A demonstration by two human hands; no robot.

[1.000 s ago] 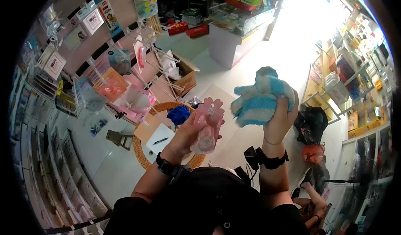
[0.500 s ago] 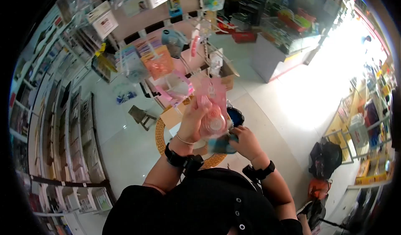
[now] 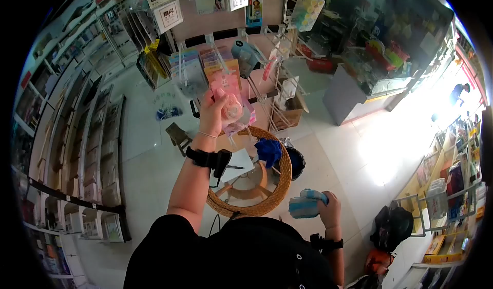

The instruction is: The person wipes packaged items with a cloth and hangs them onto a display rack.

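Note:
My left hand (image 3: pixel 211 115) is stretched forward, its fingers closed on a pink packaged item (image 3: pixel 229 104) with a clear round front. The item is in front of the hooks of the display rack, beside hanging orange and purple packets (image 3: pixel 209 58). Lower right, my right hand (image 3: pixel 330 210) grips a folded blue-and-white striped cloth (image 3: pixel 306 204) near my body. Between the hands is a round wicker-rimmed table (image 3: pixel 285 186), with white paper (image 3: pixel 237 163), a black pen (image 3: pixel 234 167) and a bunched blue cloth (image 3: pixel 268 152) on it.
A small wooden stool (image 3: pixel 178 136) stands left of the table, a dark basket (image 3: pixel 296 163) right of it. Shelves (image 3: pixel 105 155) line the left side. A counter (image 3: pixel 345 97) is at the back right. A black bag (image 3: pixel 391 227) lies on the floor at right.
My left hand has reached forward to the rack with the pink item. My right hand has lowered with the striped cloth, which is now folded and to the right of the table. The view has shifted.

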